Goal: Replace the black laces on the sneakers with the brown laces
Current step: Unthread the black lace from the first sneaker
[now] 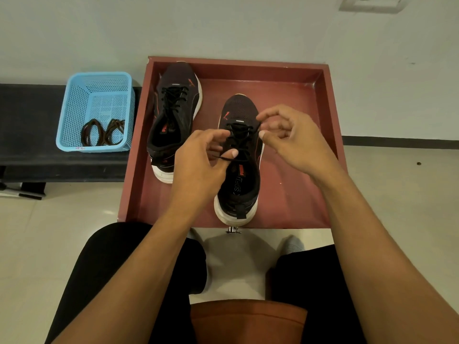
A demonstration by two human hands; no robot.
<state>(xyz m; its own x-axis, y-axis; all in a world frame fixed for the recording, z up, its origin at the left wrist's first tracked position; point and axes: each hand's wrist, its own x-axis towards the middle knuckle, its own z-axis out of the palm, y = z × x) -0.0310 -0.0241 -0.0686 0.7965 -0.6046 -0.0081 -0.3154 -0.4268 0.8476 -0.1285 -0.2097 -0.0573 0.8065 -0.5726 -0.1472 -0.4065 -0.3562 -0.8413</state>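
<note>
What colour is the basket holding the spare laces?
Light blue basket, clearest in the head view.

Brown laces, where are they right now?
Head view, left side: the brown laces lie in the blue basket on the dark bench, left of the red tray.

Beyond my fingers [211,136] a plain pale wall [223,26] rises, evenly lit, with a pale wall plate [372,3] high up to their right. To their left a low black bench [29,125] stands against it. To their right a dark skirting strip [397,139] meets glossy cream floor tiles [397,194].
</note>
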